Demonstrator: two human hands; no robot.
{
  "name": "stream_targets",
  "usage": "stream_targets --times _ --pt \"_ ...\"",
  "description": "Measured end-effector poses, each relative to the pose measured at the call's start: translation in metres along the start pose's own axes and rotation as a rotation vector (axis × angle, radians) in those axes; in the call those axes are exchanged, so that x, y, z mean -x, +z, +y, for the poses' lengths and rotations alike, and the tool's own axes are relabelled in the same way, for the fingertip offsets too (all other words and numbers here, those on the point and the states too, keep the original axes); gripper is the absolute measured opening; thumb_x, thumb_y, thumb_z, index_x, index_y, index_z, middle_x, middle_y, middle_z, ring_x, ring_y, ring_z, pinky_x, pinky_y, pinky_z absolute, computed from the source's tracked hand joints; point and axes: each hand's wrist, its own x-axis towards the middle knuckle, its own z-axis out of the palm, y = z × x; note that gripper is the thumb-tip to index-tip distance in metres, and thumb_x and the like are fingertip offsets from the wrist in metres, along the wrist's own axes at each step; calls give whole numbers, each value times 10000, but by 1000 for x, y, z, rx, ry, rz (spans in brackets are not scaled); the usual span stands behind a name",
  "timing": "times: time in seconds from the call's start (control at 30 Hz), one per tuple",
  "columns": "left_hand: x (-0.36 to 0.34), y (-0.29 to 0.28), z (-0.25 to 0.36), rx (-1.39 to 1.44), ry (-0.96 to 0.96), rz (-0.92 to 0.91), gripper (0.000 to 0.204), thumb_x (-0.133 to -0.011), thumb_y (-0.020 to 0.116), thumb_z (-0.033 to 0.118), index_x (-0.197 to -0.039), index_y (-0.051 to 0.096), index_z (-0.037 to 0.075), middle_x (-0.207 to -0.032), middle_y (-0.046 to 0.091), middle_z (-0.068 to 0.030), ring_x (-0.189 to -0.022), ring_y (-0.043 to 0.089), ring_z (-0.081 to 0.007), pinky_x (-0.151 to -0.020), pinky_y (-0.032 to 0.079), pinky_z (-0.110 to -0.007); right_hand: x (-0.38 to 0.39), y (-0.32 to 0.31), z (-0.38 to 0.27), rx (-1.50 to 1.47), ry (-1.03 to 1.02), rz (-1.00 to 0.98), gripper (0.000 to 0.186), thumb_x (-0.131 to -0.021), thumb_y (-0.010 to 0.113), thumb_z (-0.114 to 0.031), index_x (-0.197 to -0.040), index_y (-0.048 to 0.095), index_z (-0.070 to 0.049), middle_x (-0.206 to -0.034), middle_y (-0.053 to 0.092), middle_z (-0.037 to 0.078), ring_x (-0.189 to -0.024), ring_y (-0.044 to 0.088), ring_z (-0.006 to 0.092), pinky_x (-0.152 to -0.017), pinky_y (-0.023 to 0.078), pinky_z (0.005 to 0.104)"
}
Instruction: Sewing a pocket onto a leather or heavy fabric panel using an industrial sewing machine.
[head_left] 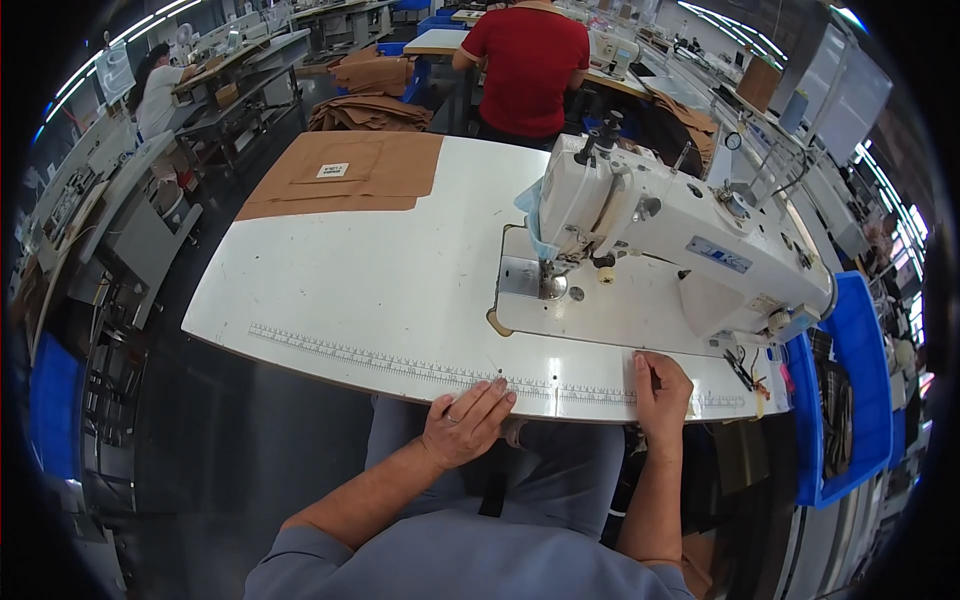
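Observation:
My left hand [470, 423] lies on the front edge of the white sewing table [340, 270], over a printed ruler strip [390, 363]. Its fingers are stretched out flat, and nothing shows in them. Farther right along the same edge rests my right hand [663, 393], its fingers curled in loosely beside the thumb with no object visible in them. Beyond it stands a white sewing machine [690, 235], with a light blue cloth [535, 222] hanging by its needle end. Brown fabric pieces [400, 180] with a white label [332, 171] lie flat at the table's far left.
Small scissors or snips [740, 371] lie at the table's right end. A blue bin [862, 400] with dark fabric stands to the right. Ahead sits a person in a red shirt [525, 70], near stacked brown fabric [370, 112]. Another person in white [158, 95] works far left.

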Motion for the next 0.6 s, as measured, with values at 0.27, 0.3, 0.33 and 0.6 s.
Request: stream_targets --times 0.27,0.3,0.33,0.6 --pt "3 3 0 88 24 -10 462 -867 674 277 -1322 686 195 -1393 658 24 -1314 558 -161 -1245 112 -474 4 -5 -1 35 -76 62 102 -906 715 -80 -935 736 16 -839 718 175 -721 689 332 -653 542 381" --pt "1 8 2 94 -1 -22 472 -853 701 278 -1315 686 183 -1388 663 12 -1315 561 -188 -1234 117 -481 2 -5 5 22 -94 88 112 -901 711 -93 -929 739 13 -822 712 176 -716 685 345 -656 542 398" --pt "4 11 -2 72 -7 -27 493 -857 712 288 -1332 670 164 -1390 662 -14 -1319 561 -214 -1221 125 -481 -1 -2 11 30 -125 95 100 -877 708 -96 -892 733 -1 -801 703 163 -707 675 351 -657 540 416" --pt "-10 20 -19 153 150 70 563 -969 660 367 -1412 558 35 -1387 640 -106 -1295 590 -299 -1120 249 -441 61 -47 18 149 -511 259 117 -894 763 -166 -993 710 -132 -994 722 -22 -830 626 198 -789 470 383"
